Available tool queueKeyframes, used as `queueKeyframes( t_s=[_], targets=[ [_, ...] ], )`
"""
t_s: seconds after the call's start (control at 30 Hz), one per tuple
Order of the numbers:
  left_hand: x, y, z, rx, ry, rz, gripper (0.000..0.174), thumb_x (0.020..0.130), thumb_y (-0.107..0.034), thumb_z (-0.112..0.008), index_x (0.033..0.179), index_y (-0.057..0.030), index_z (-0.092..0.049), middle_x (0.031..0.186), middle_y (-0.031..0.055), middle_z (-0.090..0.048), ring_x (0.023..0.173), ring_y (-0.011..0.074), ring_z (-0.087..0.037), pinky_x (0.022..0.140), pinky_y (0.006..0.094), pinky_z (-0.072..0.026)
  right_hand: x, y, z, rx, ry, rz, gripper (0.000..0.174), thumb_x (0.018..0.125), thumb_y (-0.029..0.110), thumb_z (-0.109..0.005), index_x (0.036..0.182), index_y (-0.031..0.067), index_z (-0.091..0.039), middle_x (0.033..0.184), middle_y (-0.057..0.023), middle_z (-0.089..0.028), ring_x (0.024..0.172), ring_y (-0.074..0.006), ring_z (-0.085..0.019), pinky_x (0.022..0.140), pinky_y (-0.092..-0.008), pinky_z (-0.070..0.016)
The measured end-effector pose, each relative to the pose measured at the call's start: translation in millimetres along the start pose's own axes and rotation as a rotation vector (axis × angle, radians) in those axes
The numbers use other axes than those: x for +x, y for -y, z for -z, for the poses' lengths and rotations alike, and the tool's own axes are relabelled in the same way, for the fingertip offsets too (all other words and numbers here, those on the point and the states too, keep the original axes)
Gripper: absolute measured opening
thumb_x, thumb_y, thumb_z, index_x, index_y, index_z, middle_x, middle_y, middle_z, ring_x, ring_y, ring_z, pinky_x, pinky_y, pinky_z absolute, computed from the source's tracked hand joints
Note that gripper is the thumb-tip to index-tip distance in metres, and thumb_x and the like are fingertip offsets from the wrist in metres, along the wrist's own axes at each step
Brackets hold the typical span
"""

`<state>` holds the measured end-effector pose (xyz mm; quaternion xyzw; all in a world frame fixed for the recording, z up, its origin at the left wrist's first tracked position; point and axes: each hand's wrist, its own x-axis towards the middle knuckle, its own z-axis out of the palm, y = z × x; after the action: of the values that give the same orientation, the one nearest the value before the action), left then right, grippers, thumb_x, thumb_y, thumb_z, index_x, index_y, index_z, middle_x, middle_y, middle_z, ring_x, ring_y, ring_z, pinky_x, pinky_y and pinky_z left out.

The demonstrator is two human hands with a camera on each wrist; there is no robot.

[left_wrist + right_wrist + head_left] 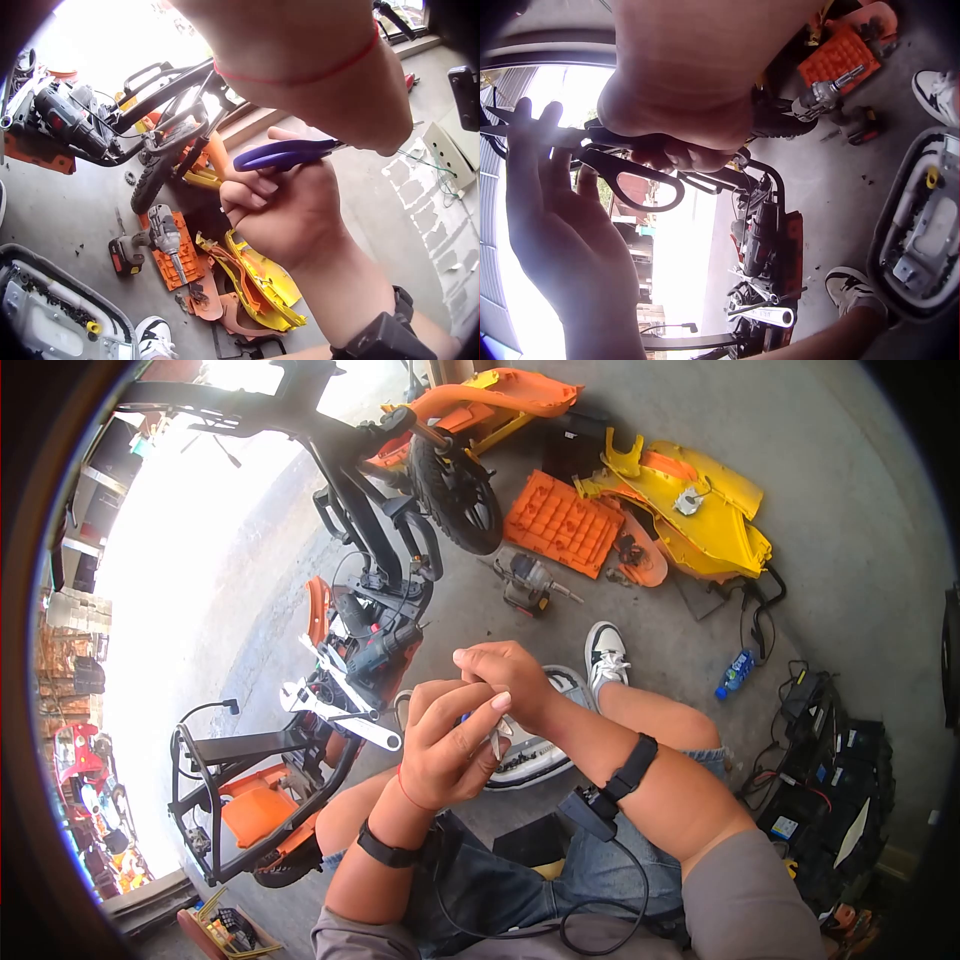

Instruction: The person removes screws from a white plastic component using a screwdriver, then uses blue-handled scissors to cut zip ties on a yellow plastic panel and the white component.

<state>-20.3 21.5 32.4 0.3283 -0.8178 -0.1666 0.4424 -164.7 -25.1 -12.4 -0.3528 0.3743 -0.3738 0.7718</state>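
Note:
Both hands are raised together over the lap around one pair of scissors (651, 208). My right hand (512, 678) holds the scissors at the blue-purple handles (281, 156), its fingers curled in against the palm. One handle loop hangs free below that hand in the right wrist view. My left hand (448, 738), with a red string at the wrist, pinches the metal blades (502, 736) between thumb and fingers. In the right wrist view, the blade tips stick out past the left fingertips, spread slightly apart.
A stripped scooter frame (360, 520) stands at the left, carrying a wrench (365, 730) and a drill (385, 650). A white tray-like part (52, 322) with screws lies between the feet. Beyond are an impact wrench (528, 585), an orange panel (563, 523) and yellow panels (690, 510).

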Motion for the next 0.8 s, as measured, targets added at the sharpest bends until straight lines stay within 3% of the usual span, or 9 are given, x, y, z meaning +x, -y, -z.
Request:
queueKeyframes(
  t_s=[0.1,0.27,0.53,0.63,0.8],
  targets=[
    [1,1,0,0.003,-0.028,-0.016,0.044,0.08,-0.015,-0.074,0.122,-0.0079,-0.067,0.106,0.0072,-0.066,0.092,0.0257,-0.059,0.081,0.0372,-0.0445,2,-6,-1,-0.008,-0.002,-0.014,0.038,0.098,0.026,-0.053,0.063,0.0126,-0.049,0.061,0.0063,-0.044,0.058,-0.0042,-0.038,0.054,-0.0246,-0.0313],
    [-2,3,4,-0.015,-0.019,-0.011,0.041,0.075,-0.011,-0.074,0.116,-0.0098,-0.071,0.105,0.0044,-0.067,0.092,0.0242,-0.059,0.079,0.0359,-0.0448,6,-12,1,-0.08,0.001,-0.007,0.038,0.097,0.025,-0.054,0.063,0.0071,-0.052,0.062,0.0017,-0.05,0.059,-0.0074,-0.044,0.056,-0.0265,-0.0377],
    [-6,9,8,-0.071,-0.039,0.03,0.037,0.072,-0.006,-0.073,0.109,-0.0085,-0.073,0.104,0.0052,-0.069,0.093,0.026,-0.06,0.082,0.0361,-0.0475,11,-13,-4,-0.101,-0.015,0.006,0.032,0.098,0.025,-0.056,0.07,0.0087,-0.055,0.068,0.003,-0.049,0.064,-0.0062,-0.044,0.06,-0.0242,-0.0365],
    [-4,10,10,-0.127,-0.076,0.072,0.031,0.075,-0.004,-0.073,0.106,-0.007,-0.073,0.103,0.0062,-0.07,0.094,0.0267,-0.061,0.084,0.0363,-0.048,12,-15,-3,-0.093,-0.02,-0.011,0.032,0.098,0.027,-0.056,0.072,0.0086,-0.057,0.07,0.0032,-0.05,0.066,-0.0059,-0.045,0.062,-0.0238,-0.0371],
    [-7,17,17,-0.366,-0.128,0.291,0.021,0.079,-0.008,-0.078,0.098,-0.002,-0.072,0.1,0.0083,-0.07,0.096,0.0257,-0.061,0.086,0.0353,-0.0479,16,-19,-3,-0.12,0.003,0.02,0.031,0.099,0.03,-0.055,0.079,0.0077,-0.061,0.077,0.0027,-0.055,0.074,-0.0057,-0.049,0.068,-0.0231,-0.0396]
  ],
)
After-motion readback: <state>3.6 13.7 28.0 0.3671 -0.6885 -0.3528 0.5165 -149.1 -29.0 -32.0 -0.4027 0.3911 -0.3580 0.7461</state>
